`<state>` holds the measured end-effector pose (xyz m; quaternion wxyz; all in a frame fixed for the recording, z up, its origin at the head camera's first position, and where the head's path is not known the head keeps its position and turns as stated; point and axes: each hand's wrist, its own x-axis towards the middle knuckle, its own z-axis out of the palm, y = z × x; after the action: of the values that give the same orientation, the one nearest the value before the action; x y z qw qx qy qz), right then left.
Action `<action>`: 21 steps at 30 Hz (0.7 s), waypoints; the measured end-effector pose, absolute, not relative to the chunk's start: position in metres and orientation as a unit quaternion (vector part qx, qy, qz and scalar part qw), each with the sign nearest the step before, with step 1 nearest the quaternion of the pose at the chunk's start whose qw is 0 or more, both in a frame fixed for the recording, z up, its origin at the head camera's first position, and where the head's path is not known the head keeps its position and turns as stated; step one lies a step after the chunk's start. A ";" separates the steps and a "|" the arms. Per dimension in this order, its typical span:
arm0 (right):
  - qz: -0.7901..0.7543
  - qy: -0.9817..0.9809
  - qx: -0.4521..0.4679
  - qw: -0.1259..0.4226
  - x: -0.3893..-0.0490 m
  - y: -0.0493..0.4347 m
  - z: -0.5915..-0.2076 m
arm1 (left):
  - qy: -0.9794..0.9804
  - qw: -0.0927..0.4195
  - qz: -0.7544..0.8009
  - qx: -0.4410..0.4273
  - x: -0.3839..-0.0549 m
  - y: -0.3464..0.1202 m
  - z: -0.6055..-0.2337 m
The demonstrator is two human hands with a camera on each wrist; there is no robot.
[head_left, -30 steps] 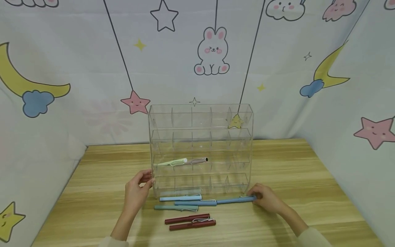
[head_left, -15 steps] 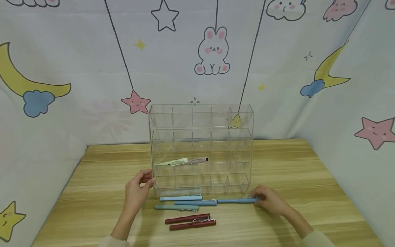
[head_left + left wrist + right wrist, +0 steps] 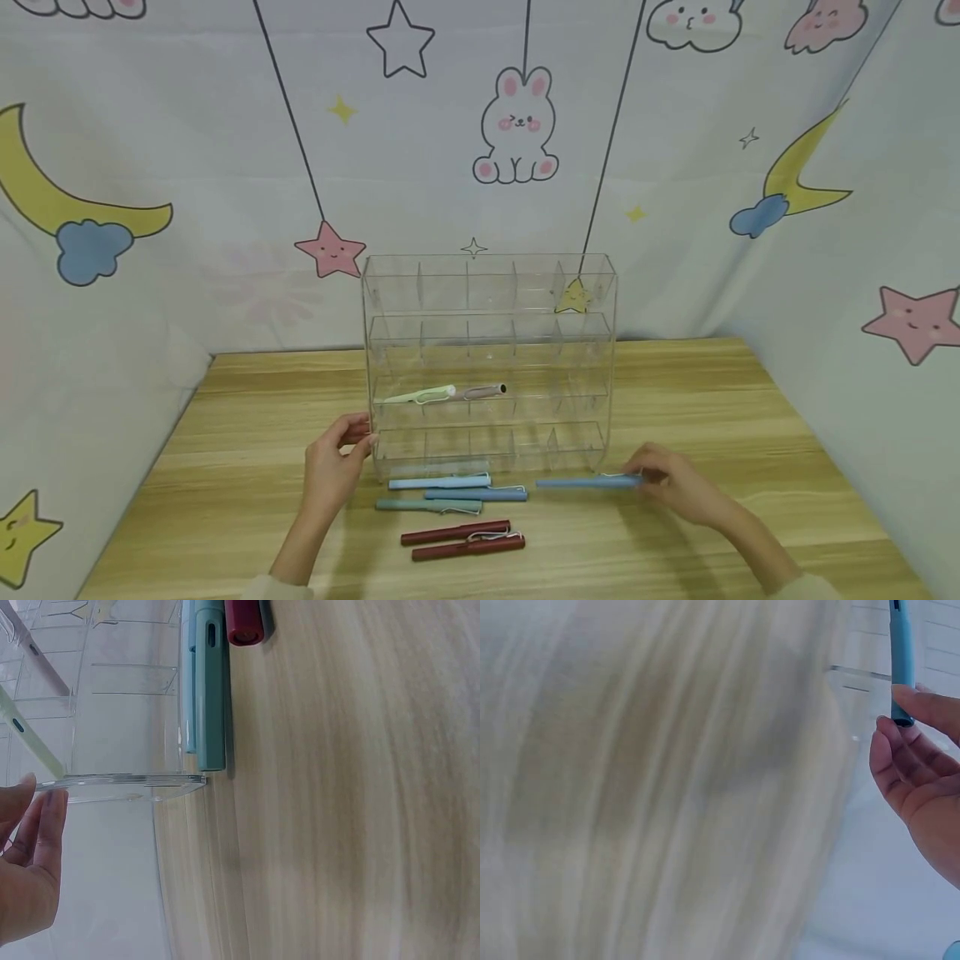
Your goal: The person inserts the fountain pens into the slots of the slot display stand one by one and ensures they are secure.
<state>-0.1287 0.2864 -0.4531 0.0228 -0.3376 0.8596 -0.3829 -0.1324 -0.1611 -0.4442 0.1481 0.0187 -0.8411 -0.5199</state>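
Observation:
A clear acrylic pen rack [image 3: 491,367] with rows of compartments stands upright on the wooden table. My left hand [image 3: 335,467] pinches its left side panel between thumb and fingers, seen close in the left wrist view. In my right hand [image 3: 678,483] is a blue pen [image 3: 585,482], pinched at its right end, just right of and in front of the rack's lower right corner. A light green pen [image 3: 416,395] and a brownish pen [image 3: 480,391] lie slanted in one of the rack's lower rows.
In front of the rack lie a light blue pen [image 3: 438,482], another blue pen [image 3: 476,494] and a green pen [image 3: 427,505]. Nearer me are two dark red pens [image 3: 468,547]. A patterned white cloth [image 3: 420,150] encloses the table's back and sides.
My right hand has moved to the right, drawing the blue pen away from the other blue pen. My left hand stays at the rack's side.

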 end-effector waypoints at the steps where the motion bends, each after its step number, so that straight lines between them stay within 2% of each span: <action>1: -0.381 0.860 -0.338 0.019 -0.129 0.285 -0.449 | -0.841 0.146 -0.520 0.020 -0.132 -0.161 -0.444; 7: -0.366 0.859 -0.359 -0.013 -0.131 0.279 -0.424 | -0.842 0.142 -0.521 0.021 -0.132 -0.161 -0.445; 15: -0.332 0.862 -0.373 -0.080 -0.139 0.268 -0.398 | -0.839 0.178 -0.514 0.006 -0.132 -0.160 -0.447; 21: -0.308 0.871 -0.367 -0.111 -0.147 0.260 -0.384 | -0.842 0.155 -0.517 0.010 -0.132 -0.161 -0.445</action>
<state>-0.1473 0.2603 -0.3841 -0.1109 -0.3669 0.8707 -0.3083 -0.1322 -0.1613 -0.4453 0.1553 0.0105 -0.8418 -0.5169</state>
